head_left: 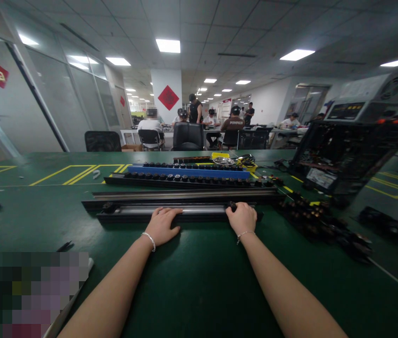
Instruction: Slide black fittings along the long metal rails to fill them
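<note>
A long black rail (202, 217) with a silvery strip inside lies crosswise on the green table. My left hand (164, 225) rests on its near edge left of the middle, fingers spread and thumb out. Near the rail's right end, my right hand (241, 218) has its fingers closed round a small black piece (233, 205). Another small black piece (108, 207) sits in the rail's left end. Just behind lies a second long rail (185, 194), and beyond it a blue bar (192, 172) between rows of small black wheels.
A heap of small dark parts (311, 216) lies to the right, before an open computer case (340, 155). Yellow tools and cables (248, 162) are at the back. A pixelated item (30, 295) fills the near left corner. People sit at far tables.
</note>
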`<state>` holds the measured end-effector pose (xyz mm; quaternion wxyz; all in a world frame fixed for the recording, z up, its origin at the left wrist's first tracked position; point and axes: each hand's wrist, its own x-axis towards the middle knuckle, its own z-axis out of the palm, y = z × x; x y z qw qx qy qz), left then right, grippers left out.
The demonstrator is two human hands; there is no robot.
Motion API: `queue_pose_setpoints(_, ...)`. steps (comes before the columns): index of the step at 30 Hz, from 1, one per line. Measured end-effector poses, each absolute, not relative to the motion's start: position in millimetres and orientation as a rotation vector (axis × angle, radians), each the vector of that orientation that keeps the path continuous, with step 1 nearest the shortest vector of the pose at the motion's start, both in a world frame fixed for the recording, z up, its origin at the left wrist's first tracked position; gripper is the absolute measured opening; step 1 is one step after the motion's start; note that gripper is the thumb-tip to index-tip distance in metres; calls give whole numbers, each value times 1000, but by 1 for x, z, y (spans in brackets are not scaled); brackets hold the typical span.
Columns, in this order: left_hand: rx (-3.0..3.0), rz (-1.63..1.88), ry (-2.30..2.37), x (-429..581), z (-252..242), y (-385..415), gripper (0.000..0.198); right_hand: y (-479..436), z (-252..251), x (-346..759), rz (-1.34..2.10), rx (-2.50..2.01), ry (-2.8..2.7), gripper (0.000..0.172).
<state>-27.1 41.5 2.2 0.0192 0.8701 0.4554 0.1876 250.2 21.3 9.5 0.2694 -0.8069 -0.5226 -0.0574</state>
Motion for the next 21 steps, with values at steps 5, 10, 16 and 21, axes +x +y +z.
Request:
queue_pose_setpoints(5, 2697, 594, 1404, -28, 1, 42, 51, 22, 9, 256, -165, -2190, -1392, 33)
queue_pose_setpoints(10, 2704, 597, 1410, -28, 1, 42, 50, 22, 8, 258, -137, -2198, -1385, 33)
queue_pose_setpoints(16, 2713, 594, 1404, -27, 1, 42, 51, 20, 9, 262, -104, -2202, -1336, 34)
queue_pose_setpoints(21, 2711, 601, 1401, -27, 1, 42, 51, 19, 9, 269, -99, -2211, -1305, 35)
